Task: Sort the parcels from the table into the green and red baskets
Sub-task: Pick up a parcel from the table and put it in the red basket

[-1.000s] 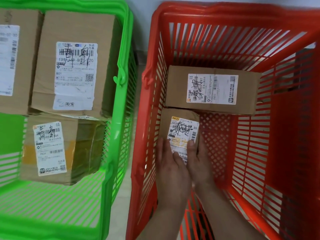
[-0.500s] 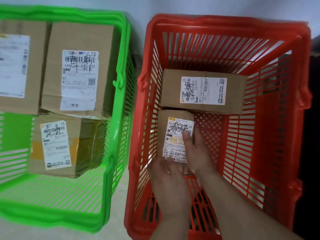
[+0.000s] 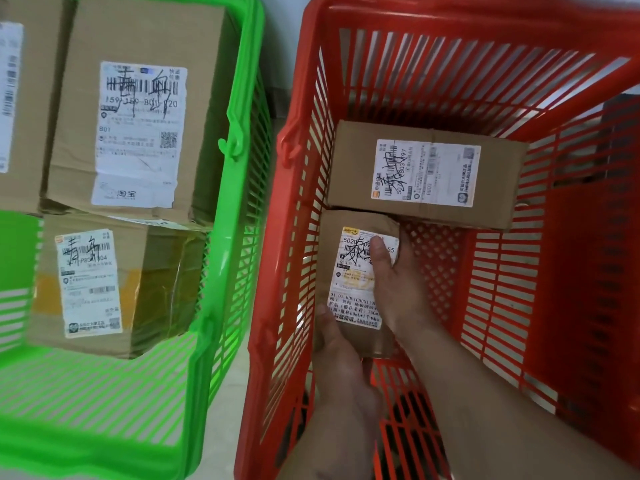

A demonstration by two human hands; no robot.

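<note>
1. Red basket (image 3: 294, 98) is the landmark; it sits on the floor, w/ the green basket (image 3: 242, 98) just beside its left wall, a narrow strip of floor between them.
2. Small parcel (image 3: 349, 268) lies inside the red basket, near its left wall, white label up w/ black handwriting over the barcode.
3. Right hand (image 3: 394, 282) is inside the red basket, on the small parcel's right side: thumb lies flat across the label, the other fingers curl down round the box's right edge, so it grips the parcel.
4. Left hand (image 3: 341, 358) is inside the red basket too, at the parcel's near end; thumb rests up along the box's near-left corner. Fingers are under/behind the box, so can't tell if they curl round it or just support it.
5. Larger parcel (image 3: 360, 161) lies crosswise deeper in the red basket, twd its far wall, label up; its near edge touches or slightly overlaps the small parcel's far end.
6. Left of the red basket, in the green one: a big box (image 3: 145, 39) at the far end, a taped box (image 3: 162, 278) partly under its near edge, and a third box (image 3: 31, 116) cut off at frame edge.
</note>
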